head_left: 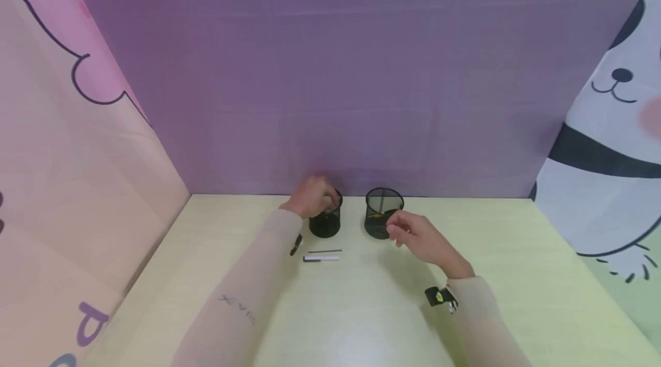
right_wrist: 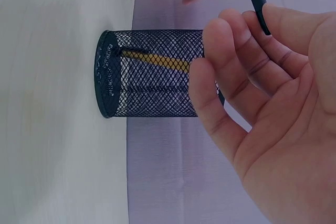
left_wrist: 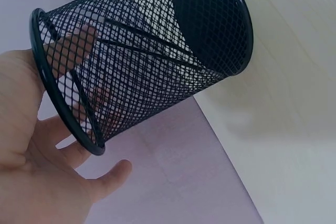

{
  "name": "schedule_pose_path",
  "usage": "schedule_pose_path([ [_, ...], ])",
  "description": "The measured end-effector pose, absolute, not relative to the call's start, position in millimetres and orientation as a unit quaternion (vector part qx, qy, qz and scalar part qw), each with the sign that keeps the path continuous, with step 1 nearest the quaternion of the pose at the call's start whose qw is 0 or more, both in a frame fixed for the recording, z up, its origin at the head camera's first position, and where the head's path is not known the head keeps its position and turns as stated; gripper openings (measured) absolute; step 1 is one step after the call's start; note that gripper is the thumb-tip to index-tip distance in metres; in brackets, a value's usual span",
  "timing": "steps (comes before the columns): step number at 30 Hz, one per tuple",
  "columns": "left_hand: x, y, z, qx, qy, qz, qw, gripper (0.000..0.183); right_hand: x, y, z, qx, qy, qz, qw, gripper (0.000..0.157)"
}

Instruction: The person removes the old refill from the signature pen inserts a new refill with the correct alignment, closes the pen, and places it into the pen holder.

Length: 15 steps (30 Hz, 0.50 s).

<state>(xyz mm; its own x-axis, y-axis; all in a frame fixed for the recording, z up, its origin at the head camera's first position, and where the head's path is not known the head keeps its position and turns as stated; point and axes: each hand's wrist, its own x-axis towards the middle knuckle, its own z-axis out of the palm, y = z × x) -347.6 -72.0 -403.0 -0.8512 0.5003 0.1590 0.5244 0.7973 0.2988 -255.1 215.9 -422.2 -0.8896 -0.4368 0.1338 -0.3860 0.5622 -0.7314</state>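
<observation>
My left hand (head_left: 311, 197) reaches over the rim of the left black mesh pen holder (head_left: 325, 226). In the left wrist view its thumb shows through the mesh, inside the cup, with the fingers apart and nothing visible between them. Two thin dark sticks (left_wrist: 152, 45) lean inside that cup. My right hand (head_left: 415, 235) is in front of the right mesh pen holder (head_left: 376, 228), pinching a black pen (right_wrist: 256, 1) between thumb and fingers; only one end of it shows. Within the right holder stands a yellow pen or pencil (right_wrist: 163, 62).
On the pale table (head_left: 361, 309), a white pen with a black end (head_left: 327, 258) lies in front of the left holder, beside a thin dark pen-like stick (head_left: 325, 251). A purple cloth wall (head_left: 361, 97) rises behind the holders, with printed cloths at both sides.
</observation>
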Motion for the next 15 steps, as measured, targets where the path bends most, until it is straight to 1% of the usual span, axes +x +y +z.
schedule_pose_path([
  [6, -346.8, -81.5, -401.8, -0.261, -0.933, -0.241, 0.060, 0.005, -256.2, 215.8, -421.7, -0.235, 0.882, -0.408, 0.032, 0.013],
  [15, -336.5, -97.1, -395.7, -0.184, -0.875, -0.442, 0.079, 0.016, -255.7, 217.0, -421.9, -0.231, 0.882, -0.409, 0.033, 0.014],
])
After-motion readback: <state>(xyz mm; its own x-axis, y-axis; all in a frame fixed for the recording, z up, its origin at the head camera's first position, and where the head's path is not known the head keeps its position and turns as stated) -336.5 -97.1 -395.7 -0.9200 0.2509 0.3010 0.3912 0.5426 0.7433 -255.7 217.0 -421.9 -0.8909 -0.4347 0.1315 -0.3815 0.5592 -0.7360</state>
